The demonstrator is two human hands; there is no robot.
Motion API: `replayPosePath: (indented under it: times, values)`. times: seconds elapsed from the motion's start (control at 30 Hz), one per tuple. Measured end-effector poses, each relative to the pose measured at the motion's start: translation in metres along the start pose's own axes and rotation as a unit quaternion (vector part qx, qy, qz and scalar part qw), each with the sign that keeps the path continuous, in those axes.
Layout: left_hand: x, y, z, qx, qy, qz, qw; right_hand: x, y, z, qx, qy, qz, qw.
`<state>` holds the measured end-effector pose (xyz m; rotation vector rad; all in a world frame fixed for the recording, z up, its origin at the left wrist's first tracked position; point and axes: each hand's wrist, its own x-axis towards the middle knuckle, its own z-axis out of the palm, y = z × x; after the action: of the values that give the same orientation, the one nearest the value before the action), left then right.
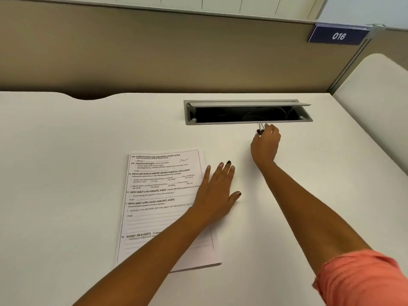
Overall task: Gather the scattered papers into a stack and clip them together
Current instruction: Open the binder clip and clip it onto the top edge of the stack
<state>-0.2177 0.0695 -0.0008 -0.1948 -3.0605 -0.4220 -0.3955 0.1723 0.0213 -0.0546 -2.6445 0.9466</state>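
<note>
A stack of printed papers (154, 195) lies flat on the white desk (66, 173), its edges roughly lined up. My left hand (217, 191) rests palm down on the stack's right edge, fingers spread, half on the desk. Farther back, my right hand (266, 144) pinches a small black binder clip (260, 129) with silver wire handles between thumb and fingertips. The clip is just in front of the cable slot, at or barely above the desk surface.
An open grey cable slot (247, 112) with a raised lid is set into the desk at the back, dark inside with cables. A tan partition wall (154, 51) rises behind, bearing a blue sign reading 016 (339, 36). A white rounded panel (379, 102) stands at right.
</note>
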Motion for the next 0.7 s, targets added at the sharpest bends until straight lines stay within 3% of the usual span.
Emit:
replayPosePath:
  times: [0.17,0.43,0.57,0.7]
  values:
    - [0.019,-0.002,0.020,0.023,-0.038,-0.019,0.999,0.035,0.010,0.016,-0.059,-0.028,0.078,0.995]
    - [0.018,-0.003,0.023,0.031,-0.059,-0.011,0.998,0.051,0.020,0.025,-0.102,-0.013,0.046,0.994]
    - [0.019,-0.004,0.024,0.021,-0.036,-0.010,0.999,0.046,0.023,0.022,-0.073,-0.005,0.042,0.996]
    - [0.021,-0.003,0.008,-0.038,-0.067,0.013,0.997,0.026,0.015,0.011,0.037,0.030,0.022,0.999]
